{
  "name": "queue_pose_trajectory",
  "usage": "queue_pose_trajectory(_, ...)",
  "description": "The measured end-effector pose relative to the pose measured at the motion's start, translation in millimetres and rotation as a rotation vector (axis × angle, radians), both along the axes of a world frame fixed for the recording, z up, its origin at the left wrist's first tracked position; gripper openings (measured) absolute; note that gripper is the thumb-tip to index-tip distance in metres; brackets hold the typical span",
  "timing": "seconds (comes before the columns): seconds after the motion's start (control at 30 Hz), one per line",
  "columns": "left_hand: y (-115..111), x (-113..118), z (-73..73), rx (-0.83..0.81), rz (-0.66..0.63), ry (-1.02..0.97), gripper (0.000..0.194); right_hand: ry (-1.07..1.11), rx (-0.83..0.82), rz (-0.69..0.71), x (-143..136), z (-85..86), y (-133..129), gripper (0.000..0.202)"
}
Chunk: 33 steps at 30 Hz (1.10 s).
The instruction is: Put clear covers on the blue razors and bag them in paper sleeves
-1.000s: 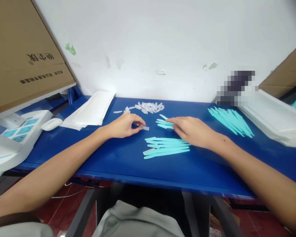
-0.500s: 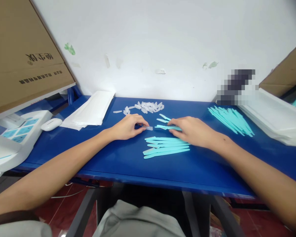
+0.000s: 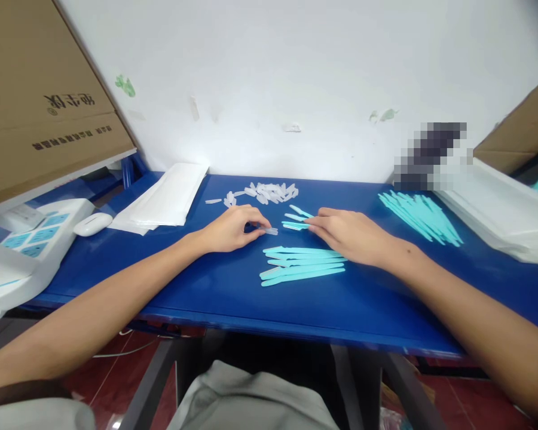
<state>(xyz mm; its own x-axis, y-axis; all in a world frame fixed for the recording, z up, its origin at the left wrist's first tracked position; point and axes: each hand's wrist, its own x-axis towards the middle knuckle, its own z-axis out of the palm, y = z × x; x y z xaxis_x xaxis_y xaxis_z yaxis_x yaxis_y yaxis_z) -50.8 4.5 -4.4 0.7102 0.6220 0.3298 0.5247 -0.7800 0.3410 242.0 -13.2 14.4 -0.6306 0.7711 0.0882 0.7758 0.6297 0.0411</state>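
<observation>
My left hand (image 3: 237, 230) pinches a small translucent cap (image 3: 272, 231) between thumb and forefinger. Just right of it, my right hand (image 3: 347, 233) has its fingers closed on a turquoise stick (image 3: 296, 226), whose tip points left toward the cap; the two are apart. More turquoise sticks (image 3: 300, 212) lie beside the right fingertips. Nearer the table's front edge, several turquoise sticks (image 3: 302, 269) lie in a row. Loose translucent caps (image 3: 271, 192) are heaped behind my hands.
White flat packets (image 3: 170, 194) and a white oval case (image 3: 92, 224) lie left, beside a white device (image 3: 56, 239). At right are a pile of turquoise sticks (image 3: 421, 218) and white trays (image 3: 502, 209). A cardboard box (image 3: 40, 89) stands at left.
The fingers of my right hand have drawn together on the turquoise stick and no longer spread over it. My left hand has barely moved and still pinches the cap.
</observation>
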Motion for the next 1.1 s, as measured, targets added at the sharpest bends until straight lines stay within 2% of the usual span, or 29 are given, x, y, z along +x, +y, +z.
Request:
queue_pose_trajectory(0.37, 0.4, 2.4, -1.6, -0.031, 0.027, -0.034, 0.02, 0.053, 0.038, 0.048, -4.4, -0.1, -1.3, 0.038)
queue_pose_trajectory(1.1, 0.4, 4.0, -1.1, -0.08, 0.075, -0.05, 0.019, 0.041, 0.017, 0.114, -7.1, -4.6, -2.7, 0.04)
